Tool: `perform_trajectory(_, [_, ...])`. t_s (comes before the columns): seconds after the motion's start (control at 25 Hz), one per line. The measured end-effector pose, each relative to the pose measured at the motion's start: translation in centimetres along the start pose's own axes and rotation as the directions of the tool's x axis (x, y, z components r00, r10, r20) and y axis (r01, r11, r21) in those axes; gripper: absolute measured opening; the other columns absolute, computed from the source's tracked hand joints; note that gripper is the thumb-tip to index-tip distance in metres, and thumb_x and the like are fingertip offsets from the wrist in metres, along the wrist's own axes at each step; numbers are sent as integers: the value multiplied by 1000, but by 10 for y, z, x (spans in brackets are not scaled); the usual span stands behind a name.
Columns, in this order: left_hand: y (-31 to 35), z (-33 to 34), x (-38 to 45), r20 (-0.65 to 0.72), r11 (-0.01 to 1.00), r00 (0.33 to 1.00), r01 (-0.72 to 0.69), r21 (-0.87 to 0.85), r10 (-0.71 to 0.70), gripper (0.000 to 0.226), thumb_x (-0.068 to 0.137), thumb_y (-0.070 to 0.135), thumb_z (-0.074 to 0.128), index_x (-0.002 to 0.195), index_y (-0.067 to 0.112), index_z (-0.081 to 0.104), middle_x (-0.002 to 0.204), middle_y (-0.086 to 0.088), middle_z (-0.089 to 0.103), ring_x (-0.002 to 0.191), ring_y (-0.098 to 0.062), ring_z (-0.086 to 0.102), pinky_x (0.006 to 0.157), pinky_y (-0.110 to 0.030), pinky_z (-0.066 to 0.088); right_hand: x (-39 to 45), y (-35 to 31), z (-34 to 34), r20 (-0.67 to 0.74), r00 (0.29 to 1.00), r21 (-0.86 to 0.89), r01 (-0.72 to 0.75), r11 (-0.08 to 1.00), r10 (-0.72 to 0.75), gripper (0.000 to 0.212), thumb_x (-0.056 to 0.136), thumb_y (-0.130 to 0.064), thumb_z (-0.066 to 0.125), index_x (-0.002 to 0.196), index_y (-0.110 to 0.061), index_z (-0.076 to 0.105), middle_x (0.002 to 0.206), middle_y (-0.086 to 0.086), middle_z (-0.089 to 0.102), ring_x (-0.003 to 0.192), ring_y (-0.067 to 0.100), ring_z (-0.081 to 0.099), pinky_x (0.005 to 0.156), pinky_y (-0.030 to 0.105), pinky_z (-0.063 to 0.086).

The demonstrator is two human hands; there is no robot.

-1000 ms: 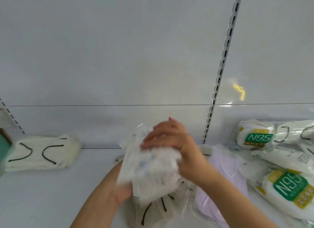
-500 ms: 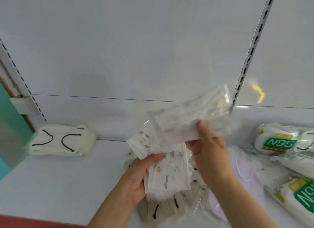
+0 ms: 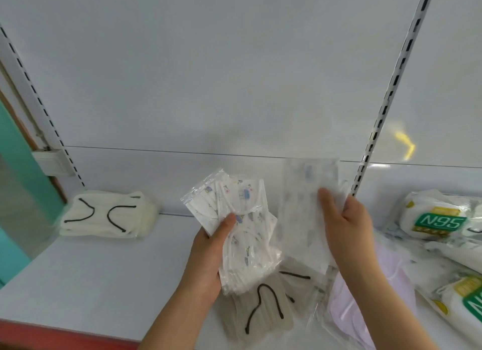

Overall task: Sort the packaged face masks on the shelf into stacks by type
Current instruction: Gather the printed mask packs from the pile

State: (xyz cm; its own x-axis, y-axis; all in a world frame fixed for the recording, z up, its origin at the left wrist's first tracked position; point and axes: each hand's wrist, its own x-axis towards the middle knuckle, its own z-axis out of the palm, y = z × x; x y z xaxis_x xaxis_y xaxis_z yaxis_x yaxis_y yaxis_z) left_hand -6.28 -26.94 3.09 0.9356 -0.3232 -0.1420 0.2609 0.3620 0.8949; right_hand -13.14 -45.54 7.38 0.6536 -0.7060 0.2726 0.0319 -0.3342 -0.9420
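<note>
Above the middle of the white shelf [image 3: 86, 266], near its front edge, the left hand [image 3: 208, 258] is gripping a fanned bunch of printed masks [image 3: 245, 235], thumb pressing on top, fingers curling underneath. These are white masks with small blue and red pictures, each sealed in a clear wrapper. Just beside it, the right hand [image 3: 349, 227] is pinching a single printed mask packet [image 3: 305, 208], holding it upright; it is blurring, so its print is hard to read. Beneath both hands, grey masks with black ear loops [image 3: 260, 313] are lying at the front edge. Cream masks with black loops [image 3: 107, 215] are sitting stacked at the back left corner. Lilac masks [image 3: 391, 276] and green-labelled N95 packs [image 3: 440, 219] are crowding the right end.
</note>
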Motion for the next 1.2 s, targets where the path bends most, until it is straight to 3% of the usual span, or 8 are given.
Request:
perform_trajectory(0.16, [-6, 9, -3, 45, 991, 994, -107, 81, 104, 37, 97, 41, 64, 129, 24, 64, 118, -2, 76, 110, -20, 72, 99, -44, 54, -25, -17, 30, 248, 944, -171, 265, 949, -219, 41, 100, -47, 43, 74, -17, 48, 75, -2, 54, 70, -4, 57, 64, 11, 44])
perform_trajectory(0.36, [-1, -5, 1, 93, 971, 976, -208, 119, 198, 43, 82, 24, 81, 123, 22, 68, 117, -5, 76, 113, -25, 71, 93, -43, 56, -34, -18, 38, 486, 870, 185, -10, 983, -83, 66, 87, -68, 34, 117, -21, 68, 112, -9, 71, 104, 8, 67, 92, 33, 57])
perform_trajectory(0.44, [6, -20, 2, 133, 964, 966, -238, 115, 223, 43, 80, 14, 82, 120, 24, 70, 118, -6, 75, 112, -26, 71, 95, -46, 55, -26, -14, 27, 293, 931, 74, 207, 976, -220, 60, 81, -64, 52, 131, -30, 55, 125, -18, 61, 113, 1, 59, 98, 28, 50])
perform_trajectory(0.56, [9, -35, 5, 308, 909, 935, -277, 312, 179, 57, 72, 28, 86, 125, 29, 67, 121, -2, 74, 114, -21, 71, 93, -39, 58, -14, -2, 27, 514, 850, 77, 88, 993, -115, 110, 62, -74, 71, 153, -42, 17, 146, -18, 42, 128, -4, 47, 106, 22, 40])
perform_trajectory(0.68, [-7, -39, 4, 282, 868, 953, -230, 440, 109, 70, 73, 22, 91, 135, 25, 57, 124, 1, 73, 116, -21, 69, 95, -43, 58, -21, 13, 37, 740, 672, 100, -61, 993, -33, 102, 66, -58, 82, 149, -47, 24, 139, -11, 55, 121, 4, 59, 100, 27, 51])
perform_trajectory(0.84, [-11, -37, -4, 194, 872, 953, -294, 392, 234, 52, 79, 9, 85, 125, 22, 65, 113, 0, 77, 108, -22, 73, 84, -34, 61, -24, 20, 51, 609, 771, 199, 80, 977, -187, 120, 55, -63, 86, 152, -48, 16, 142, -20, 46, 134, -1, 44, 111, 23, 37])
perform_trajectory(1.04, [-9, -54, -7, 380, 769, 910, -362, 526, 169, 80, 72, 4, 88, 140, 18, 49, 131, 9, 67, 124, -10, 63, 99, -30, 54, -29, 21, 44, 747, 647, 165, 39, 986, -150, 114, 54, -49, 91, 149, -44, 28, 123, -15, 67, 116, 5, 63, 95, 19, 49])
perform_trajectory(1.2, [-14, -60, -12, 284, 753, 939, -328, 570, 194, 55, 81, 19, 82, 129, 33, 58, 122, 13, 71, 114, -3, 67, 97, -30, 55, -38, 16, 59, 599, 797, 85, 36, 996, -80, 46, 58, -29, 90, 99, -23, 70, 83, -8, 77, 75, 9, 72, 62, 16, 53])
